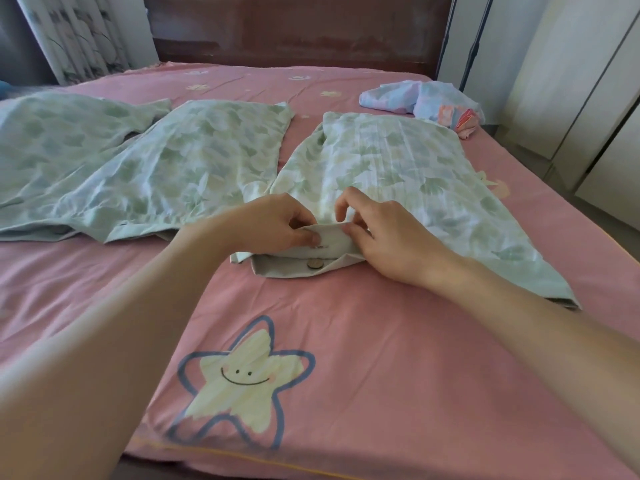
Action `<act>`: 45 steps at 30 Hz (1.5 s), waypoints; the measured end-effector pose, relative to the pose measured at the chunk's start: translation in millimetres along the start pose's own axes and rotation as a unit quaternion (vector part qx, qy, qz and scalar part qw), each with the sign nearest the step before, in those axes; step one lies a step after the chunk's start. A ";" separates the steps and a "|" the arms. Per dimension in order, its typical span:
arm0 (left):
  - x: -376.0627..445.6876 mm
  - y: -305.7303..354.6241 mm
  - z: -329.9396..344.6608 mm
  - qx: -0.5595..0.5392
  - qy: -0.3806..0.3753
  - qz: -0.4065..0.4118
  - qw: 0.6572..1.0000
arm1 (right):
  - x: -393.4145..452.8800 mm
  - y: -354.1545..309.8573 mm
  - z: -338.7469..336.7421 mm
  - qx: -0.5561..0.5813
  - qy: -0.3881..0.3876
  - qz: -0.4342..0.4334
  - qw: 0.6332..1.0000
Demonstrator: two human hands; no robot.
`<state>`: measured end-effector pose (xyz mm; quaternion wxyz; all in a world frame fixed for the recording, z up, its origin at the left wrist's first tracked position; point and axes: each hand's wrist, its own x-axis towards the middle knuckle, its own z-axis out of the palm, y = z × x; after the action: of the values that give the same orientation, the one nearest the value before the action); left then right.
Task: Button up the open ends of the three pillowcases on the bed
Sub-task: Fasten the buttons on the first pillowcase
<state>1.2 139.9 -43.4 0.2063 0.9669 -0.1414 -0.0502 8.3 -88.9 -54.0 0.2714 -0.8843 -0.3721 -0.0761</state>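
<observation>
Three pale green leaf-print pillowcases lie side by side on the pink bed sheet (398,358): the left pillowcase (52,150), the middle pillowcase (194,161) and the right pillowcase (408,174). At the right one's near open end, the top hem flap (330,239) is folded back, baring a round wooden button (314,264) on the lower hem. My left hand (273,223) pinches the flap's left part beside a buttonhole. My right hand (384,233) pinches the flap's right part.
A crumpled pastel cloth (426,102) lies at the far right of the bed. A dark wooden headboard (294,32) stands behind, curtains (86,36) at the far left, white wardrobe doors (571,81) on the right. A star print (242,375) marks the sheet near me.
</observation>
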 end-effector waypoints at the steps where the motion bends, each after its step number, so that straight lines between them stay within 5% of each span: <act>1: 1.1 0.5 1.0 0.004 0.002 -0.002 1.000 | -0.1 0.4 1.7 -0.009 0.003 -0.005 1.000; 15: -0.9 -3.1 3.8 -0.015 0.021 -0.009 1.000 | -4.4 -11.2 20.9 -0.195 0.015 -0.146 0.970; 30: -10.2 -2.2 -5.3 -0.116 -0.044 -0.028 0.992 | -10.9 -8.8 26.4 -0.188 0.095 -0.186 0.960; 45: -4.4 -2.8 1.3 -0.072 -0.071 -0.031 0.994 | -7.4 -11.8 23.2 -0.141 0.070 -0.114 0.981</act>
<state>-2.5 143.1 -45.6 0.2629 0.9476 -0.1213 -0.1353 -6.8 -74.2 -71.0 0.1587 -0.8582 -0.4358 -0.2202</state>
